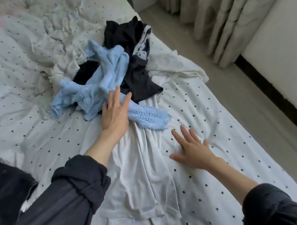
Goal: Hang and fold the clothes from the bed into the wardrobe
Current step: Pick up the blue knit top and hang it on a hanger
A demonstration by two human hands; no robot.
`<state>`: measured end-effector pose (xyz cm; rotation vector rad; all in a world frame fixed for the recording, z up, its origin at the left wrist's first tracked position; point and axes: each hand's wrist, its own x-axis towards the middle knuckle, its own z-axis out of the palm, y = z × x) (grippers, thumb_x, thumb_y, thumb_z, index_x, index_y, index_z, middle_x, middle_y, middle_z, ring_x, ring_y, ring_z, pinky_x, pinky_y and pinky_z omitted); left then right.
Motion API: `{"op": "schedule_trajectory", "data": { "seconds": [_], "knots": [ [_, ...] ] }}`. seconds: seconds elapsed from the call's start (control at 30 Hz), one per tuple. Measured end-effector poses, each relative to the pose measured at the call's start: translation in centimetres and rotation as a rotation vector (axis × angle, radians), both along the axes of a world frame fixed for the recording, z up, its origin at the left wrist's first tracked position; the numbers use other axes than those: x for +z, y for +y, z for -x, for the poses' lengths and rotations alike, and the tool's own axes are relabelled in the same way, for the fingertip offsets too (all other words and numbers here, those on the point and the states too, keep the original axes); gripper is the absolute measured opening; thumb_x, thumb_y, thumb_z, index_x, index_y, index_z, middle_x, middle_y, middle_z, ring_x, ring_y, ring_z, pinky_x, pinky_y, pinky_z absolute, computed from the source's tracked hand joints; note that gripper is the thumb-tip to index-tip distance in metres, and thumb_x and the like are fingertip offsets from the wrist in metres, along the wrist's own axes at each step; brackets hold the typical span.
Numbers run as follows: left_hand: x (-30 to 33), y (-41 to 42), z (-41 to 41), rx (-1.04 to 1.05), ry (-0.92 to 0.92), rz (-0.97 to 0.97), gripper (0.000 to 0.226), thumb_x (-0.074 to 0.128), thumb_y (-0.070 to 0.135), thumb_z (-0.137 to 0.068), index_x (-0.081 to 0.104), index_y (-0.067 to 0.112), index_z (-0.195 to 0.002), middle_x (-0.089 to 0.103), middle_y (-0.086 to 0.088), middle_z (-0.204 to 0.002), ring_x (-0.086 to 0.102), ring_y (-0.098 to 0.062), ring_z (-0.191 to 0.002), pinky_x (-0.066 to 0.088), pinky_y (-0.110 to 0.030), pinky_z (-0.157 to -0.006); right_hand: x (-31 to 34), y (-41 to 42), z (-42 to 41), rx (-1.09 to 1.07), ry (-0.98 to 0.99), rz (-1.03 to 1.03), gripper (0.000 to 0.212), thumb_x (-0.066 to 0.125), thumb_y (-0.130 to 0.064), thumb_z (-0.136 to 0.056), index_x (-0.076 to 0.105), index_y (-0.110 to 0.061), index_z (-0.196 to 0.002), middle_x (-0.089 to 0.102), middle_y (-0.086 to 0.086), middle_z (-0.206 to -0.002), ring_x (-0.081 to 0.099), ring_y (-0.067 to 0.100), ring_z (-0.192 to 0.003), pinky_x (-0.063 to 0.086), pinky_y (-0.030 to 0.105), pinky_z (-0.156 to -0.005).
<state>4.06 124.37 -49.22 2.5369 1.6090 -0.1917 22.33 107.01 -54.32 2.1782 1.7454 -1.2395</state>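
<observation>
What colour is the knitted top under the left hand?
Light blue knitted top, left hand over it; head view.

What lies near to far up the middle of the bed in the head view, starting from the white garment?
White garment → left hand, fingers straight over the light blue knit → black clothes → rumpled dotted bedding.

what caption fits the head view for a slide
Open left hand reaching onto a light blue knit sweater, right hand flat on the polka-dot bedsheet.
</observation>
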Motion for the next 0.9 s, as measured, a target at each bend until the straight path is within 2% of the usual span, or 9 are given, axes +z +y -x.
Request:
{"op": "schedule_trajectory", "data": {
  "seconds": [0.1, 0.27, 0.37, 0.43, 0.5, 0.6, 0.73, 0.83, 0.9],
  "knots": [
    [-1.4, 2.2, -0.4, 0.016, -0.132, -0.147, 0.016, 0.062, -0.006, -0.081, 0.064, 0.000, -0.096, 0.058, -0.022, -0.116, 0.053, -0.037, -0.113, 0.043, -0.042, -0.085, -1.9, 0.8, -0.7, 0.013, 0.054, 0.021, 0.083, 0.048, -0.065, -0.085, -0.003, -0.043, -0.148, -0.017, -0.011, -0.157, -0.011, 0.015, -0.145, 0.013, 0.059, -0.113],
    [0.2, -1.2, -0.2, 0.071, -0.296, -0.135, 0.009, 0.056, 0.005, -0.089, 0.061, -0.001, -0.094, 0.064, -0.023, -0.083, 0.060, -0.042, -0.074, 0.039, -0.040, -0.059, -2.0, 1.6, -1.6, -0.008, 0.188, 0.091, 0.082, 0.053, -0.059, -0.086, 0.002, -0.043, -0.148, -0.014, -0.013, -0.157, -0.009, 0.013, -0.146, 0.013, 0.054, -0.115],
    [1.6, -6.0, -0.5, 0.159, -0.348, 0.128, 0.016, 0.053, 0.019, -0.094, 0.062, 0.006, -0.097, 0.065, -0.020, -0.090, 0.059, -0.042, -0.085, 0.041, -0.040, -0.065, -1.1, 1.9, -2.3, -0.152, 0.390, 0.089, 0.067, 0.055, -0.041, -0.091, 0.020, -0.036, -0.148, 0.002, -0.009, -0.159, 0.008, 0.011, -0.145, 0.015, 0.037, -0.118],
    [2.4, -8.7, -0.9, 0.133, -0.314, 0.415, 0.017, 0.055, 0.026, -0.093, 0.059, 0.019, -0.078, 0.059, -0.008, -0.071, 0.057, -0.036, -0.081, 0.038, -0.036, -0.065, 0.1, 2.4, -3.0, -0.394, 0.514, 0.048, 0.045, 0.049, -0.026, -0.096, 0.044, -0.019, -0.141, 0.030, 0.000, -0.153, 0.033, 0.013, -0.138, 0.025, 0.028, -0.114],
    [3.4, -10.5, -1.2, 0.066, -0.354, 0.623, 0.033, 0.059, 0.029, -0.091, 0.046, 0.020, -0.061, 0.041, 0.004, -0.055, 0.049, -0.023, -0.063, 0.031, -0.031, -0.060, 1.6, 3.2, -3.5, -0.590, 0.480, -0.013, 0.039, 0.045, -0.026, -0.097, 0.058, 0.001, -0.122, 0.054, 0.018, -0.132, 0.052, 0.030, -0.122, 0.037, 0.041, -0.106],
    [4.4, -11.4, -1.7, -0.053, -0.387, 0.733, 0.027, 0.061, 0.030, -0.089, 0.063, 0.008, -0.074, 0.050, -0.001, -0.060, 0.042, -0.011, -0.060, 0.033, -0.027, -0.062, 4.3, 5.2, -2.1, -0.600, 0.392, -0.156, 0.048, 0.044, -0.034, -0.098, 0.058, 0.009, -0.113, 0.061, 0.024, -0.117, 0.057, 0.038, -0.109, 0.044, 0.045, -0.094],
    [4.1, -10.4, 0.3, -0.031, -0.430, 0.706, 0.027, 0.059, 0.037, -0.089, 0.074, 0.014, -0.092, 0.072, -0.003, -0.090, 0.063, -0.013, -0.082, 0.047, -0.028, -0.080, 6.5, 9.1, 3.1, -0.346, 0.366, -0.303, 0.038, 0.049, -0.039, -0.096, 0.067, -0.011, -0.114, 0.066, 0.007, -0.118, 0.059, 0.023, -0.109, 0.042, 0.031, -0.090],
    [3.3, -9.0, 3.3, 0.021, -0.413, 0.595, 0.037, 0.050, 0.047, -0.083, 0.073, 0.018, -0.086, 0.072, -0.004, -0.085, 0.065, -0.020, -0.083, 0.050, -0.036, -0.078, 5.2, 11.2, 6.4, -0.179, 0.210, -0.258, 0.032, 0.053, -0.043, -0.091, 0.057, -0.019, -0.069, 0.059, 0.002, -0.079, 0.054, 0.026, -0.086, 0.039, 0.036, -0.080],
    [3.0, -8.3, 4.9, 0.085, -0.462, 0.521, 0.024, 0.055, 0.031, -0.089, 0.072, 0.015, -0.087, 0.072, -0.005, -0.085, 0.065, -0.023, -0.083, 0.050, -0.034, -0.079, 4.7, 11.3, 7.2, -0.192, 0.105, -0.258, 0.036, 0.053, -0.033, -0.092, 0.043, -0.019, -0.060, 0.048, -0.002, -0.066, 0.051, 0.029, -0.083, 0.032, 0.037, -0.080]
  ]
}}
